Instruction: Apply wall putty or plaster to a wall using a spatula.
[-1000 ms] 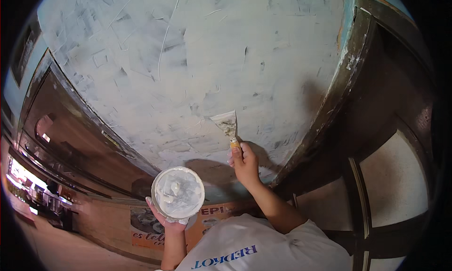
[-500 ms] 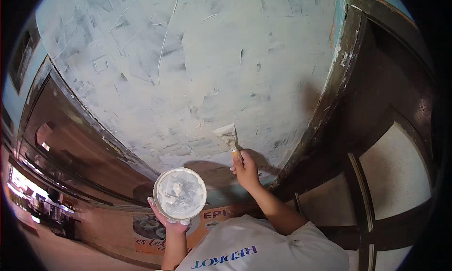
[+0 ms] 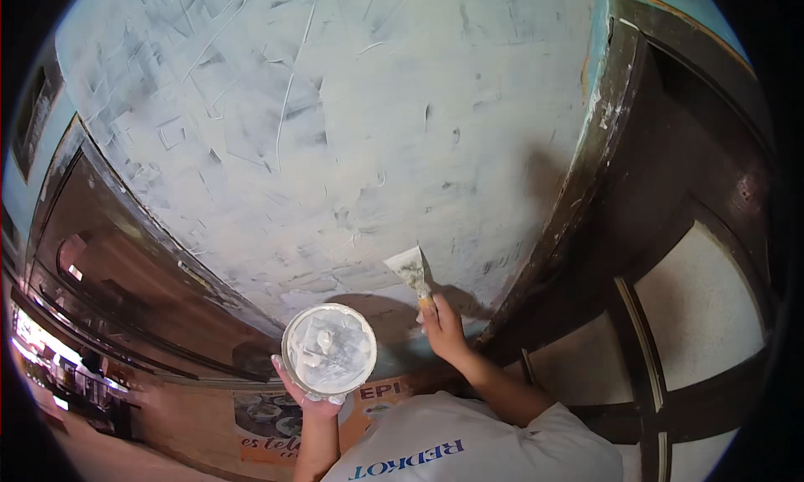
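In front of me stands a wall [image 3: 394, 164] coated unevenly with whitish filler, with ridges and grey-blue patches showing. My right hand [image 3: 444, 331] is closed round the wooden handle of a putty knife [image 3: 410, 270]. Its wide, filler-smeared blade points up against or close to the lower wall; I cannot tell whether it touches. Lower left, my left hand [image 3: 311, 398] holds a round white tub [image 3: 330, 349] from below and the side. White paste smears the inside of the tub, with a small lump near its middle. White paste also marks my left fingers.
A dark wooden door frame [image 3: 586, 180] with pale panels [image 3: 703, 298] borders the wall at right. Another brown frame with a dark pane [image 3: 126, 256] lies at left. An orange printed banner [image 3: 260, 448] is below, behind my left forearm.
The putty knife and my right hand have moved down and slightly right. The tub in my left hand has shifted a little right and down. My view has moved slightly.
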